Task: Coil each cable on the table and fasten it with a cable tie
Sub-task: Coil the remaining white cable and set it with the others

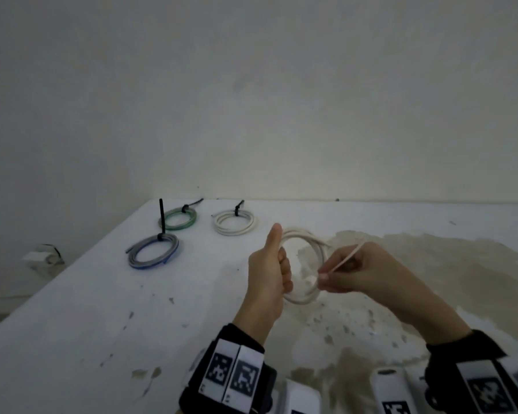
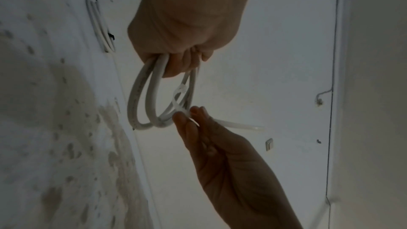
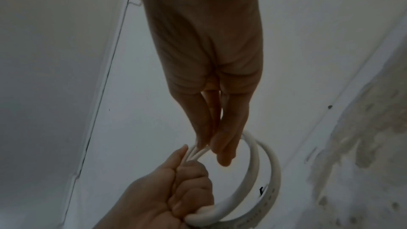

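A coiled white cable (image 1: 304, 298) is held upright above the table. My left hand (image 1: 277, 264) grips its left side in a fist, thumb pointing up; the same hand (image 2: 182, 41) and cable (image 2: 141, 104) show in the left wrist view. A translucent white cable tie (image 1: 346, 258) loops round the coil's right side. My right hand (image 1: 338, 276) pinches the tie next to the coil, and the tie's tail points up and to the right. In the right wrist view the right hand's fingertips (image 3: 222, 147) meet at the cable (image 3: 251, 171).
Three tied coils lie at the table's far left: a green one (image 1: 177, 220), a grey-blue one (image 1: 153, 251) and a white one (image 1: 234, 224), each with a black tie. The white table (image 1: 87, 309) has a brown stained patch on the right. A wall stands behind.
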